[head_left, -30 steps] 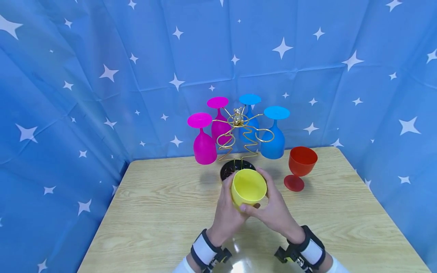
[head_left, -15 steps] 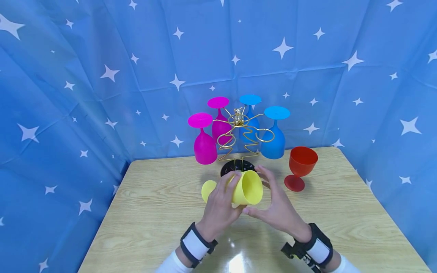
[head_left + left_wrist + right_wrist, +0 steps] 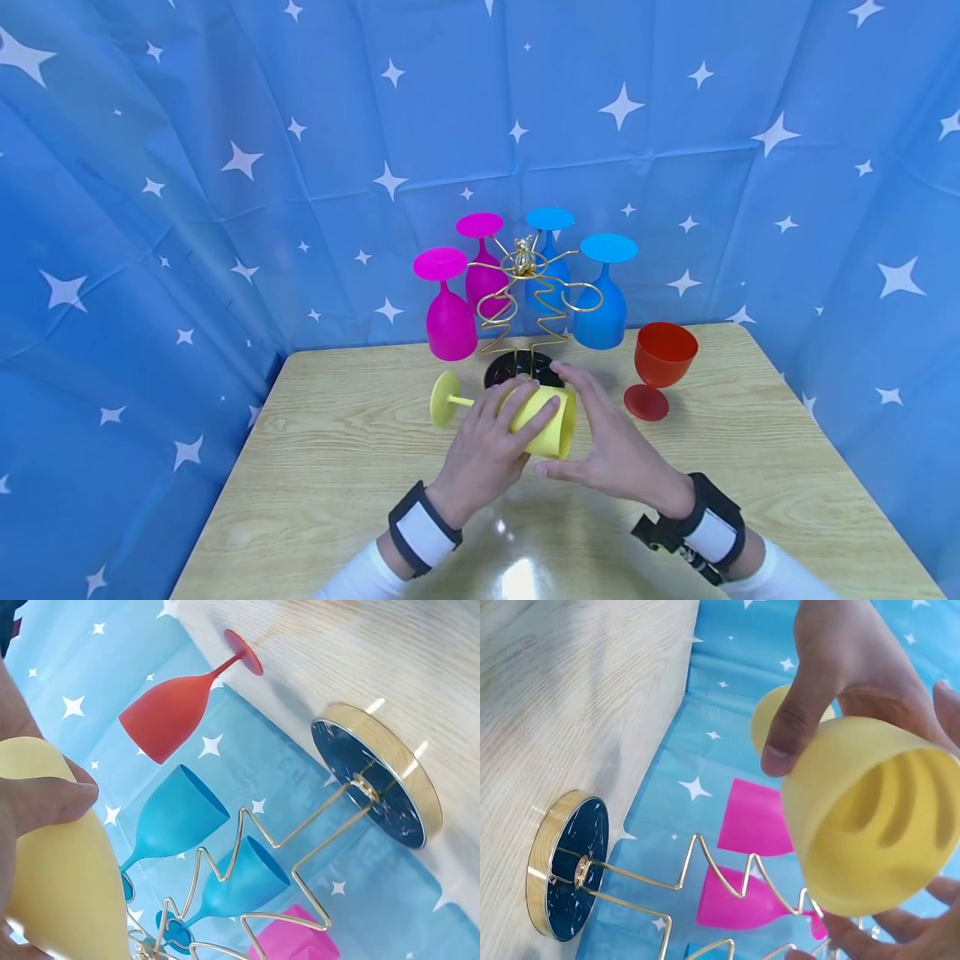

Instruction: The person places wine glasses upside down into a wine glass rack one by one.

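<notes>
A yellow goblet point(image 3: 553, 429) lies tilted onto its side in the air in the head view, its foot pointing left and its mouth right. My left hand point(image 3: 483, 462) grips the bowl from above, fingers curled round it. At the mouth end my right hand point(image 3: 618, 446) has thumb and fingers spread; whether they touch the rim cannot be told. The right wrist view looks into the hollow bowl, with finger shadows on its wall. Just behind stands a gold wire glass rack point(image 3: 667, 885), its round black base point(image 3: 577, 870) partly hidden by the hands in the head view.
Two magenta goblets point(image 3: 450, 325) hang upside down on the rack's left, two blue goblets point(image 3: 600, 312) on its right. A red goblet point(image 3: 663, 357) stands upright at the table's right rear. Behind the wooden table point(image 3: 337, 467) hangs a blue star-patterned curtain point(image 3: 337, 100).
The yellow goblet has turned from mouth toward the camera to sideways, its foot swinging out left. My left hand has shifted over the bowl; my right hand has loosened from it.
</notes>
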Available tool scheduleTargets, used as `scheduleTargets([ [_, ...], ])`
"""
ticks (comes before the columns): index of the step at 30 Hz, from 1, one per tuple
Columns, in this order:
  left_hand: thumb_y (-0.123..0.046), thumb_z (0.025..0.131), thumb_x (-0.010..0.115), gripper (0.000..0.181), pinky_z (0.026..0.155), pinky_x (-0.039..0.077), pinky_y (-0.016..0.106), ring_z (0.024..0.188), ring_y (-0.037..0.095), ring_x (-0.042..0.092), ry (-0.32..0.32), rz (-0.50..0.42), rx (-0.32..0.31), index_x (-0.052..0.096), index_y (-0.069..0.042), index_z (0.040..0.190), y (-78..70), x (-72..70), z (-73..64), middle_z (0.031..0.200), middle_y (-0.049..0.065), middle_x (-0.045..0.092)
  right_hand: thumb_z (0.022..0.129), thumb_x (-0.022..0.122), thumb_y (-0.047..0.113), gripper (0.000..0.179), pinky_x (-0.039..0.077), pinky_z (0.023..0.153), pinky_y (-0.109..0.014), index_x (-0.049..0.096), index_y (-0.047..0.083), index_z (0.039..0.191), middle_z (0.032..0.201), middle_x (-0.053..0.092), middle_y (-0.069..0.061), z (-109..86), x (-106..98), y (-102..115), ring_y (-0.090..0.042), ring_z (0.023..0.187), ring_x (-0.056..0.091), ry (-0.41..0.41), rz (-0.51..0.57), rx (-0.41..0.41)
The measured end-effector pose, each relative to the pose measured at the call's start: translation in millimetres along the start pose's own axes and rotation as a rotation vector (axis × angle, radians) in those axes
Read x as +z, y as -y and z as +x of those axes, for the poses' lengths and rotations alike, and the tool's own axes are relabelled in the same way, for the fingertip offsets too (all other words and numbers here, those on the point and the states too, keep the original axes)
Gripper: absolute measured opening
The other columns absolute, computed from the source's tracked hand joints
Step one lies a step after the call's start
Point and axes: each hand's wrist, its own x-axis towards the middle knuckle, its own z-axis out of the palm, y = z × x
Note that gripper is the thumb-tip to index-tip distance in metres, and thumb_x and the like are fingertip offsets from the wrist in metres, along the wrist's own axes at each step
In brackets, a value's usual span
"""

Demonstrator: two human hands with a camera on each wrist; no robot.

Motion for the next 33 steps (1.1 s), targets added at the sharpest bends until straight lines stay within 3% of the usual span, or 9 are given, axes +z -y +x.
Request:
scheduleTargets([
  [5, -0.026, 0.070, 0.086, 0.085, 0.102, 0.050, 0.045, 0.131, 0.028, 0.048, 0.016, 0.085, 0.071, 0.043, -0.034, 0.142, 0.7, -1.3, 1.4, 0.140, 0.006, 0.049, 0.067, 0.083, 0.057, 0.111, 0.047, 0.098, -0.065, 0.021, 0.030, 0.155, 0.156, 0.036, -0.005, 2.3, -3.2, 0.8, -0.031, 0.139, 0.040, 0.054, -0.023, 0.003],
  [11, -0.026, 0.074, 0.082, 0.082, 0.108, 0.045, 0.046, 0.129, 0.027, 0.048, 0.032, 0.114, 0.144, 0.041, -0.037, 0.144, 1.6, -1.6, 4.3, 0.141, 0.004, 0.048, 0.066, 0.084, 0.058, 0.113, 0.047, 0.099, -0.064, 0.022, 0.028, 0.155, 0.155, 0.038, -0.003, 4.9, -6.7, 1.0, -0.031, 0.139, 0.041, 0.091, -0.028, -0.012],
  [18, -0.037, 0.077, 0.080, 0.078, 0.109, 0.043, 0.047, 0.132, 0.027, 0.044, 0.077, 0.147, 0.206, 0.039, -0.041, 0.144, 0.3, -3.9, 5.3, 0.145, 0.003, 0.046, 0.065, 0.087, 0.054, 0.113, 0.057, 0.092, -0.047, 0.024, 0.027, 0.155, 0.151, 0.042, -0.002, 9.0, -8.3, 1.1, -0.026, 0.130, 0.049, 0.140, -0.032, -0.006],
  [24, -0.046, 0.081, 0.074, 0.069, 0.112, 0.040, 0.050, 0.137, 0.027, 0.041, 0.093, 0.187, 0.269, 0.040, -0.041, 0.141, 1.3, -5.9, 7.1, 0.148, 0.002, 0.044, 0.066, 0.089, 0.046, 0.113, 0.051, 0.099, -0.056, 0.022, 0.028, 0.155, 0.154, 0.040, -0.001, 12.2, -8.2, 0.4, -0.028, 0.137, 0.046, 0.173, -0.030, -0.007],
  [33, -0.043, 0.085, 0.073, 0.066, 0.118, 0.032, 0.052, 0.141, 0.029, 0.037, 0.130, 0.203, 0.321, 0.039, -0.040, 0.140, 2.7, -11.7, 10.2, 0.147, 0.003, 0.041, 0.065, 0.089, 0.047, 0.114, 0.057, 0.091, -0.038, 0.018, 0.035, 0.154, 0.150, 0.043, 0.002, 15.1, -6.1, -3.2, -0.022, 0.128, 0.050, 0.203, 0.044, 0.025],
])
